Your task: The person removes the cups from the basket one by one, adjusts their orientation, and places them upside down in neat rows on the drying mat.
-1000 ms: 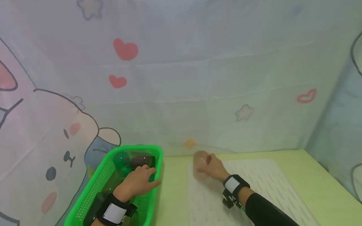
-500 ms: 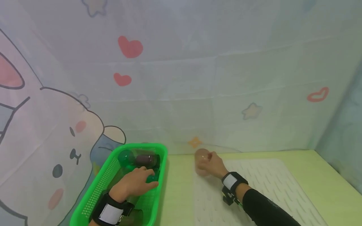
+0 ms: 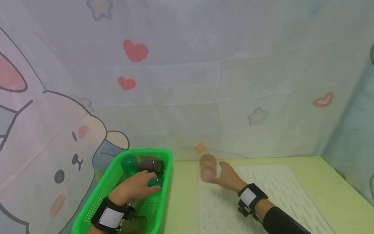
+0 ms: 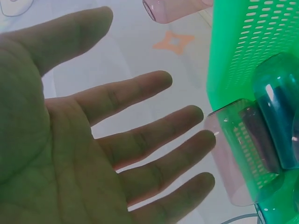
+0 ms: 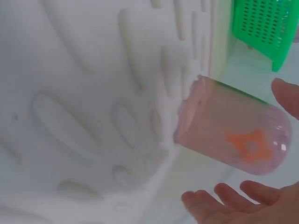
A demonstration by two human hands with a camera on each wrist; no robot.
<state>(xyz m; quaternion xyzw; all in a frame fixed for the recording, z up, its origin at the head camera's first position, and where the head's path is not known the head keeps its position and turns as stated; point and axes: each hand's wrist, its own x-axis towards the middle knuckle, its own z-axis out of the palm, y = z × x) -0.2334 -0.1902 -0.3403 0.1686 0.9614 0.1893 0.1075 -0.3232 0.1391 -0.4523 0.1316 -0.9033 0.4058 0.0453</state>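
R hand: fingers spread wide, holding nothing, just beside pink translucent cup. Cup stands mouth-down at far-left corner of white ribbed drying mat. R wrist view shows a gap btwn fingertips and cup wall, so cup rests on its own rim. Inverted on ridges prob. so it drains and air gets under – judgement only.

L hand: over green perforated basket, palm down, fingers straight and relaxed, gripping nothing. L wrist view: open palm, fingertips near a second pink cup lying on its side; dark green cup just behind it. From head cam, whether fingers touch a cup: can't tell.

Basket sits on yellow-green table, left of mat, near but apart. Cups inside lie tumbled, not stacked – looks like a holding bin. Another dark cup at basket's near end, partly hidden by wrist strap.

Cartoon-print cloth backdrop behind.
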